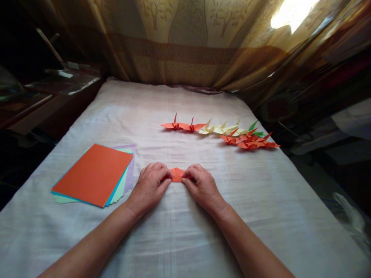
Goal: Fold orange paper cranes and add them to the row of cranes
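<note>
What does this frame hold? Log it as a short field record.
surface: white cloth
left hand: pressing the left end of the folded orange paper
right hand: pressing its right end
paper stack: left of the hands, orange sheet on top
finished cranes: row beyond the hands; orange, pale yellow, green
backdrop: patterned curtain

I have one head-worn view: it looks forward and down, close over the bed's (185,108) near edge, facing the curtain (185,46).
</note>
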`<state>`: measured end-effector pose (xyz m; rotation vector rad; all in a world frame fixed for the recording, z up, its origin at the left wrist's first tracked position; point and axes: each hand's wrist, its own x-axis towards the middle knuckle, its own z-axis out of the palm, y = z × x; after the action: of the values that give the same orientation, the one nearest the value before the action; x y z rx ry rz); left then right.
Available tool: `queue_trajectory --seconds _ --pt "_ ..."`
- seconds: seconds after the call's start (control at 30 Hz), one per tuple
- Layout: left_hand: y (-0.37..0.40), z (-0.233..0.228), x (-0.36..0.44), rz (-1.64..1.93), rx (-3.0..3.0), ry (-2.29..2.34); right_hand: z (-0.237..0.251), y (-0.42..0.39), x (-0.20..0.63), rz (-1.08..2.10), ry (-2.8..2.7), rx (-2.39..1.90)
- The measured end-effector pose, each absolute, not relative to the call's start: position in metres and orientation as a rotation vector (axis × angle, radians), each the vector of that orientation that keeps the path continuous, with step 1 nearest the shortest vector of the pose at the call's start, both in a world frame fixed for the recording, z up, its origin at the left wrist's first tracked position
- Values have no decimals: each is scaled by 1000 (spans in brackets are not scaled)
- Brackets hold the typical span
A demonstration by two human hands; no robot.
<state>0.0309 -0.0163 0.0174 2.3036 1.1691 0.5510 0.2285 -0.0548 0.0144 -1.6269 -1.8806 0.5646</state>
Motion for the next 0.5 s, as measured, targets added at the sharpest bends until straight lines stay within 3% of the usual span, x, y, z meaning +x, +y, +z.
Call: queue_trajectory --seconds 0.5 --pt "-23 16 24 768 2512 1050 7 -55 234 527 -1917 -1490"
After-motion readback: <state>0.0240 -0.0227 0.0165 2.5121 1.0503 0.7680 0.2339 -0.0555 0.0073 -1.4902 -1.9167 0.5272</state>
